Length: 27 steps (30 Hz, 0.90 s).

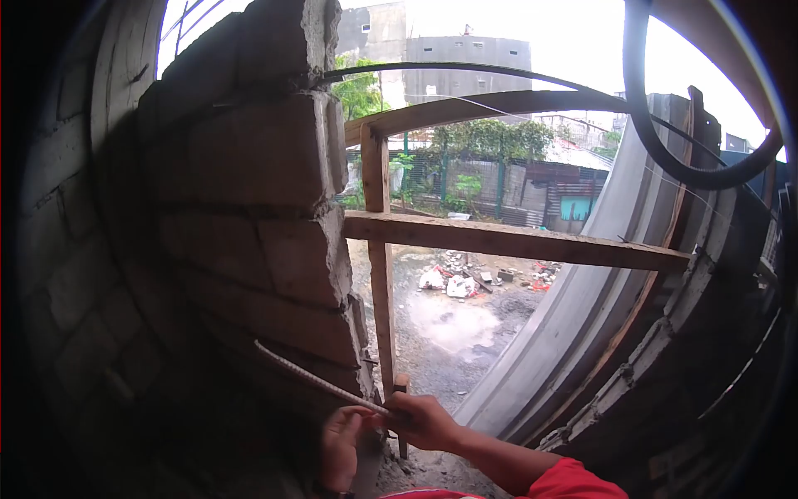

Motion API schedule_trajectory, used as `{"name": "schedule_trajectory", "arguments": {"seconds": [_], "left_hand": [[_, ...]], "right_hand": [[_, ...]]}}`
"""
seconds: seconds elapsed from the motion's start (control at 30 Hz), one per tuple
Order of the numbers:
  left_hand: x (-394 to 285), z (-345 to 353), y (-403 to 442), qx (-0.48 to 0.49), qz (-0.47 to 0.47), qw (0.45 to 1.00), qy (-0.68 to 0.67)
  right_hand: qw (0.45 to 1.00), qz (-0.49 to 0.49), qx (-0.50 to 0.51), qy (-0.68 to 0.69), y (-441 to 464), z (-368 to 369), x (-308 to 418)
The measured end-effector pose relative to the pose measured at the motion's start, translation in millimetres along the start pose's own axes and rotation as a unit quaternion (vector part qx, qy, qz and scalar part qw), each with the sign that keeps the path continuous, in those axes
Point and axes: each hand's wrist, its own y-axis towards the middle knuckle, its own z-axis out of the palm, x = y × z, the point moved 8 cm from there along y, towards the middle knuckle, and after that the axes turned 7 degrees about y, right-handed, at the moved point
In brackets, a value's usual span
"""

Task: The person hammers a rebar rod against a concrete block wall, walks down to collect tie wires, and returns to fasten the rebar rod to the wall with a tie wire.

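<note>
A ribbed steel rebar (307, 376) slants down from the left towards my hands, its far end raised in front of the block wall. My right hand (422, 422) is closed round its lower end, beside a wooden post. Just left of it, my left hand (341, 441) is closed in a pinch close to the rebar. Whatever its fingertips hold, if anything, is too small to make out. A dark band shows at the left wrist, and a red sleeve (573, 480) covers the right upper arm.
A rough-edged block wall (249, 158) rises on the left. Timber bars (515, 239) cross the opening ahead. Corrugated metal sheet (573, 274) leans at the right, under a looped black hose (698, 175). Outside lie rubble and white sacks (460, 287).
</note>
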Motion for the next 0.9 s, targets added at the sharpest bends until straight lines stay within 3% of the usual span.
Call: {"name": "schedule_trajectory", "arguments": {"seconds": [0.1,0.17,0.2,0.23,0.27,0.33,0.37,0.43,0.5,0.57,0.63,0.8,0.87,0.9], "left_hand": [[4.9,13.5,-2.0,0.047,-0.001,0.995,0.092],[14.2,11.0,-5.0,0.023,-0.015,0.994,0.104],[7.3,8.4,-3.3,0.039,0.08,0.95,0.299],[-3.7,16.7,-6.1,0.053,0.171,0.86,0.479],[-3.9,16.5,-6.0,0.055,0.169,0.859,0.48],[-24.3,23.9,-8.8,0.015,0.274,0.786,0.554],[-28.2,24.6,-7.0,0.016,0.273,0.786,0.554],[-25.5,15.6,4.2,0.049,0.177,0.906,0.381],[-16.7,-10.3,19.5,-0.021,0.057,0.992,0.107],[-16.3,-38.8,34.3,-0.111,0.01,0.991,-0.078],[4.4,-63.3,40.2,-0.067,-0.122,0.935,-0.327],[-0.1,-61.0,30.7,-0.077,-0.166,0.879,-0.44],[-22.9,-32.4,35.5,0.032,-0.119,0.885,-0.449],[-70.6,5.8,5.5,-0.131,-0.139,0.896,-0.4]], "right_hand": [[0.999,0.023,-0.03,-0.007,2.4,1.4,0.3],[0.998,0.036,-0.051,0.003,3.0,-0.2,-1.4],[0.998,0.019,-0.055,-0.023,5.5,-0.2,-0.2],[0.997,0.004,-0.059,-0.047,6.0,-0.2,0.9],[0.997,0.006,-0.06,-0.046,5.7,-2.3,0.3],[0.987,0.059,-0.005,-0.147,7.8,-3.2,-6.5],[0.987,0.06,-0.006,-0.146,7.1,-5.1,-6.2],[0.987,0.044,-0.009,-0.155,5.1,-9.2,-1.9],[0.989,0.064,-0.005,-0.134,3.2,-14.4,3.1],[0.99,0.081,-0.002,-0.113,0.2,-20.2,6.4],[0.996,0.068,-0.038,-0.04,-3.4,-32.8,11.4],[0.992,0.081,-0.076,-0.057,-2.3,-67.0,4.6],[0.991,0.081,-0.108,0.002,-11.1,-78.9,5.0],[0.988,0.071,-0.135,0.039,-12.4,-86.2,4.0]]}}
